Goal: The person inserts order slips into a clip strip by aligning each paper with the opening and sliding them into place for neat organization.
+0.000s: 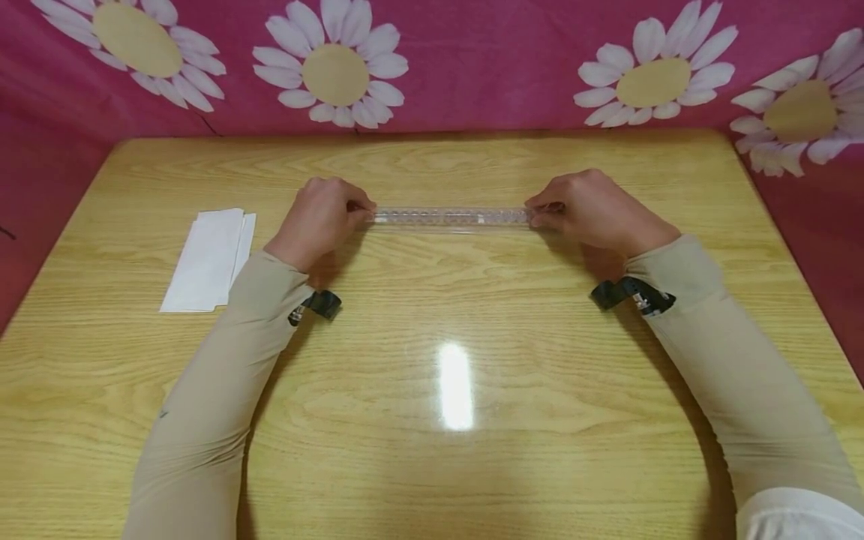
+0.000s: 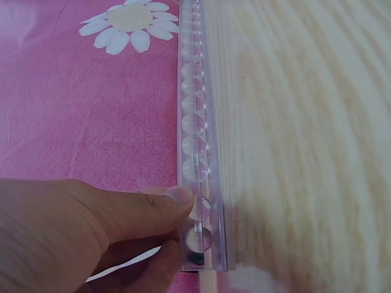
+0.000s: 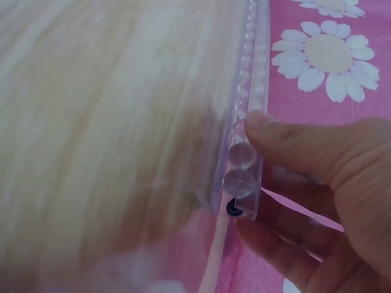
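A long clear plastic channel (image 1: 448, 217) with a row of clear round balls inside stretches sideways between my hands, over the far half of the table. My left hand (image 1: 319, 219) pinches its left end between thumb and fingers. At the other end, my right hand (image 1: 594, 212) pinches it the same way. Up close in the left wrist view, the thumb presses the side of the channel beside the balls (image 2: 195, 146). The right wrist view shows a small black piece (image 3: 234, 207) at the channel's end, just below the last ball.
White paper sheets (image 1: 202, 259) lie stacked on the left of the wooden table (image 1: 405, 315). Behind the table hangs a pink cloth (image 1: 472, 67) with large daisies. Black wrist straps (image 1: 634, 295) sit over beige sleeves. A bright light reflection shows on the tabletop.
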Demonstrator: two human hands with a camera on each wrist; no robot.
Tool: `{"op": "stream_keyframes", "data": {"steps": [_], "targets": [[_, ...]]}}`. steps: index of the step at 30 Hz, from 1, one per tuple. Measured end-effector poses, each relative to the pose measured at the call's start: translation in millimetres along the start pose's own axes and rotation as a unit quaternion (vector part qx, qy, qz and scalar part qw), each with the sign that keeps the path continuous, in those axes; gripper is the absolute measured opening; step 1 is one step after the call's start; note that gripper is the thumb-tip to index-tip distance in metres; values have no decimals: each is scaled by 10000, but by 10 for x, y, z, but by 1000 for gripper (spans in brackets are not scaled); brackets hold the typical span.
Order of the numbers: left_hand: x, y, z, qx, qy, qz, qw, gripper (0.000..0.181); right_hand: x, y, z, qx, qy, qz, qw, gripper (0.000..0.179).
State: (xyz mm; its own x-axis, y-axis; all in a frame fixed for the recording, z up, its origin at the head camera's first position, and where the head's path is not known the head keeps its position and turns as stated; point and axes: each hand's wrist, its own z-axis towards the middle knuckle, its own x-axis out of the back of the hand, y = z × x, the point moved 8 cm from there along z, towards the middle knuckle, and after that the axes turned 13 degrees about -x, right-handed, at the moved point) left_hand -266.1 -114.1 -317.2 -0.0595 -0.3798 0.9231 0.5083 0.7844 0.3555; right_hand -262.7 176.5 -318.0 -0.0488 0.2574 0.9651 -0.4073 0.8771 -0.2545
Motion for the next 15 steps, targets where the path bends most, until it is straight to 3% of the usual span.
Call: {"op": "stream_keyframes", "data": {"steps": [15], "targets": [[3, -21, 4, 31, -57, -38, 10000, 16, 4, 103, -9, -97, -381, 193, 9990, 28]]}}
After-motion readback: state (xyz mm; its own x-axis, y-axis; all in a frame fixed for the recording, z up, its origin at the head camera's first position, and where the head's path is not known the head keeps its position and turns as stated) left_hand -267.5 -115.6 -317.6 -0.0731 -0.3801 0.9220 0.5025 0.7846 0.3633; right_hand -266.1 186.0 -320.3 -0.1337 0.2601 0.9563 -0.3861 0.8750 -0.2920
